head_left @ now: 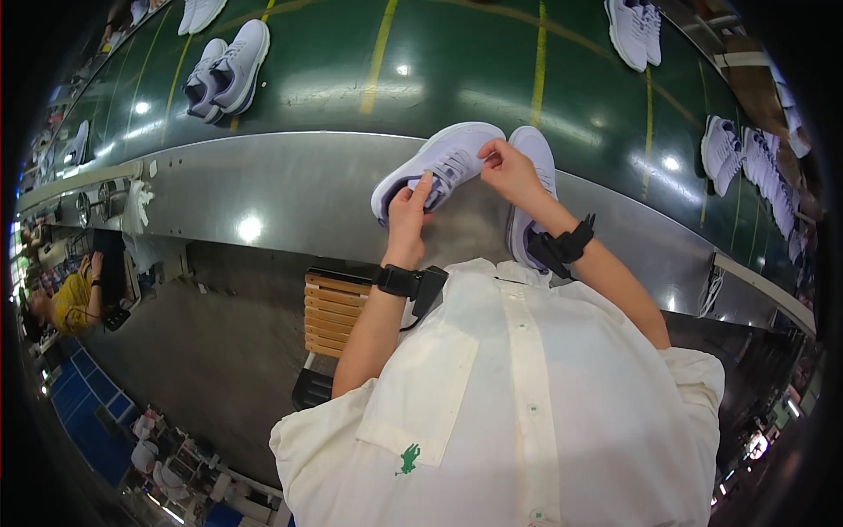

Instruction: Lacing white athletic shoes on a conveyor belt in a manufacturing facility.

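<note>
While gripping, both hands (457, 189) hold sneaker (439, 167).

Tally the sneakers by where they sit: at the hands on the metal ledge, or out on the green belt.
Sneakers at the hands on the metal ledge: 2
Sneakers clearly visible on the green belt: 8
Total: 10

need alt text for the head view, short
Seen from above, a person in a cream shirt holds a pale lilac sneaker on a grey metal counter, left hand at its heel end, right hand at the laces. A second sneaker lies beside it; more pairs sit on the green conveyor belt beyond.
</note>
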